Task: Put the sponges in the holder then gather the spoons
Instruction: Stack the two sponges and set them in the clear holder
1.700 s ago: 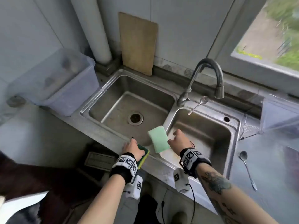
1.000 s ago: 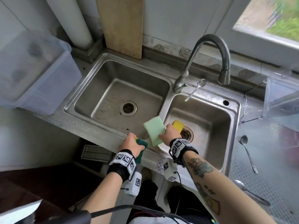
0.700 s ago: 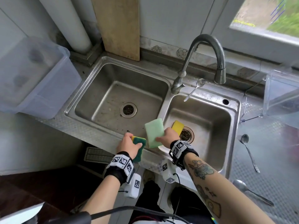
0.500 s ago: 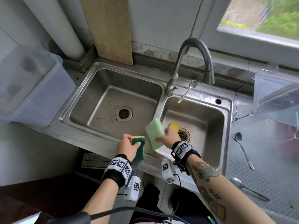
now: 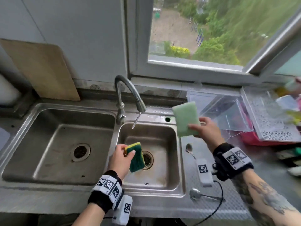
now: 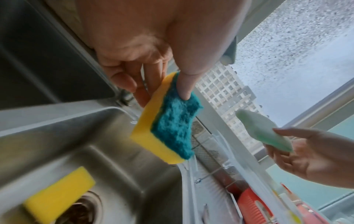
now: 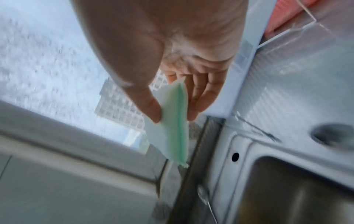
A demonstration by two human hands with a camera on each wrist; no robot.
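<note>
Fingers of the left hand are curled behind a yellow sponge with a dark green scrub face, with the thumb pressed onto the scrub side, so the sponge is pinched and held in the air over the right basin of the steel double sink. Across from it, the right hand pinches a pale green sponge between thumb and straightened fingers, gripping its lower end; this sponge stands nearly upright, raised above the sink's right rim and just in front of a clear plastic holder that sits on the tabletop under the window. Whether that holder has anything in it cannot be told through its glossy walls. In the right basin a plain yellow sponge lies flat beside the drain, seen only from the left wrist view. The left basin holds nothing but its own drain. One spoon rests on the sink ledge below the faucet, its handle pointing down toward the right basin. Two more spoons lie on the tabletop right of the sink: one near the basin's rim, partly behind the right wrist device, and another nearer the front edge. Right of the holder a clear perforated tray rests over something red. A wooden cutting board leans against the wall behind the left basin.
</note>
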